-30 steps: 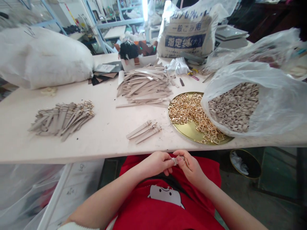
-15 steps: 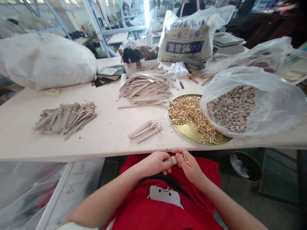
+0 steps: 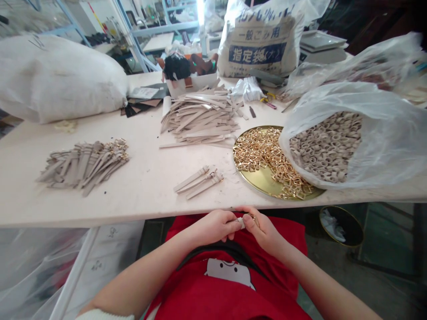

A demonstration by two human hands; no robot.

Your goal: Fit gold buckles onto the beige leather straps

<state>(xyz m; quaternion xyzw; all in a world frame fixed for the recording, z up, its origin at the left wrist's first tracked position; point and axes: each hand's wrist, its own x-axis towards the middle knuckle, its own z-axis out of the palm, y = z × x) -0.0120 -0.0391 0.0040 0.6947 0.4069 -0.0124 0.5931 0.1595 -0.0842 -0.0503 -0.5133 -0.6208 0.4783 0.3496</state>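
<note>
Both hands meet over my lap, just below the table edge. My left hand (image 3: 218,226) is closed around a grey-beige strap (image 3: 241,223), of which a short pale piece shows between the hands. My right hand (image 3: 263,231) pinches the strap's other end, where a small gold buckle (image 3: 255,218) peeks out by the fingers. How the buckle sits on the strap is hidden. In front of the hands, several short straps with gold buckles (image 3: 200,181) lie on the table. Beyond to the right, loose gold buckles (image 3: 256,146) fill much of a round gold tray (image 3: 256,181).
A clear plastic bag (image 3: 383,155) of small beige loops (image 3: 327,146) overlaps the tray. Flat strips (image 3: 200,115) are piled mid-table, and buckled straps (image 3: 85,164) are heaped left. A white sack (image 3: 60,80), a printed bag (image 3: 256,44) and a box (image 3: 191,82) stand behind. Below right is a bin (image 3: 355,233).
The view has shifted slightly, with the table's things now a little higher and further left. My fingers have closed in on the strap, and less of the buckle shows.
</note>
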